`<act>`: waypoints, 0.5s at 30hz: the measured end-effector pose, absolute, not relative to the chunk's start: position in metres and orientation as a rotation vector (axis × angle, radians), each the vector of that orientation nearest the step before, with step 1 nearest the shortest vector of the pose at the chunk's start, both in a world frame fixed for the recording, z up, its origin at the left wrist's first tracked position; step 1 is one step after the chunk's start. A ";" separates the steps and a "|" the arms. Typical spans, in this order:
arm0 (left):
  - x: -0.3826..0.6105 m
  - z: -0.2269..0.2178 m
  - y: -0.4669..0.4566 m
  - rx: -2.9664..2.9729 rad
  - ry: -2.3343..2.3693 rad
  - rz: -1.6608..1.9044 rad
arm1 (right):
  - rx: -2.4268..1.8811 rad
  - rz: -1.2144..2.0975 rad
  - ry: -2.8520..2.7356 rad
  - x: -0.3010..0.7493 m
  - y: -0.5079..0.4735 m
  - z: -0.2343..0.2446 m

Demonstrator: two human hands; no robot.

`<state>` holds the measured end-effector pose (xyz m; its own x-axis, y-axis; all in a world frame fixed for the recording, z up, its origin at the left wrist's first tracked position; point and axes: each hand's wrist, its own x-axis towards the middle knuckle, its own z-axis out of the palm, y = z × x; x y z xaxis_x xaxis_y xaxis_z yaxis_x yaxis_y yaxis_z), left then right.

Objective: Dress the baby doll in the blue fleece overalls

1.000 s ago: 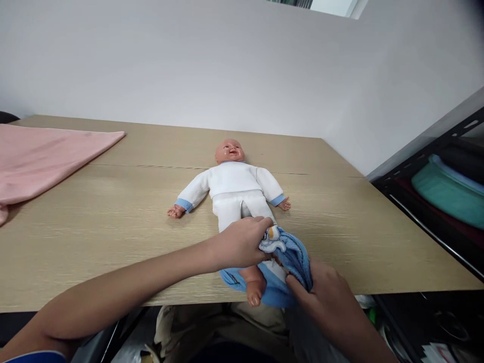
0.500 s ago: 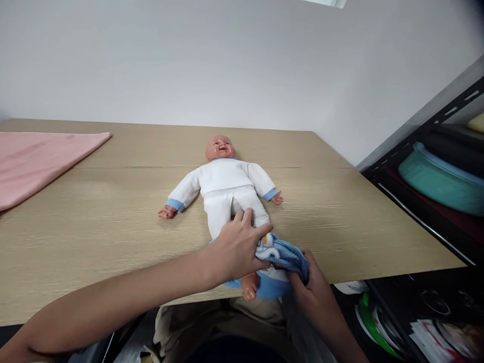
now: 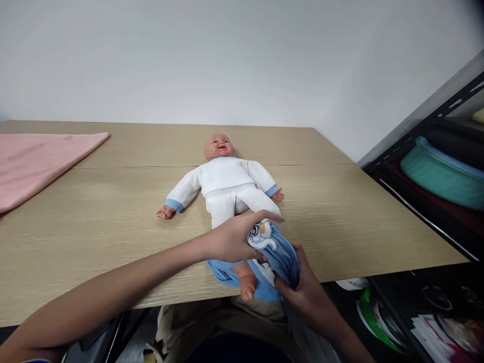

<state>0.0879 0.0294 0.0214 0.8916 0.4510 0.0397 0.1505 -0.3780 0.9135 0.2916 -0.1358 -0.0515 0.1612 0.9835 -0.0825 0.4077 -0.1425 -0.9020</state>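
A baby doll (image 3: 227, 174) in a white suit with blue cuffs lies on its back, head toward the wall. Blue terry pants (image 3: 282, 254) with a stitched animal face are bunched around its leg on the right side. My left hand (image 3: 240, 236) is closed around that leg at the top edge of the bunched cloth; some fingertips are hidden. My right hand (image 3: 298, 285) grips the bunched pants from the right, thumb inside the opening. One bare doll foot (image 3: 247, 287) sticks out at the table's front edge, over more of the blue cloth.
A pink cloth (image 3: 41, 164) lies flat at the left of the wooden table (image 3: 124, 201). On the right stands a black shelf (image 3: 423, 214) holding a teal bowl-like container (image 3: 442, 171). Below it are a green ring-shaped item (image 3: 374, 322) and papers.
The doll's leg on the right has swung outward and up. The bunched pants sit higher on it, and my right hand has shifted slightly left. My left fingers have moved toward the right.
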 end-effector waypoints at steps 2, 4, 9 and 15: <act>0.087 0.022 0.029 1.930 0.429 0.355 | -1.652 0.845 -1.340 0.294 -0.134 -0.059; 0.086 0.024 0.030 1.907 0.428 0.347 | -1.564 0.757 -1.333 0.299 -0.131 -0.065; 0.085 0.024 0.041 1.996 0.369 0.343 | -1.454 0.617 -1.484 0.323 -0.114 -0.059; 0.083 0.027 0.059 2.169 0.273 0.261 | -1.274 0.863 -1.566 0.346 -0.084 -0.040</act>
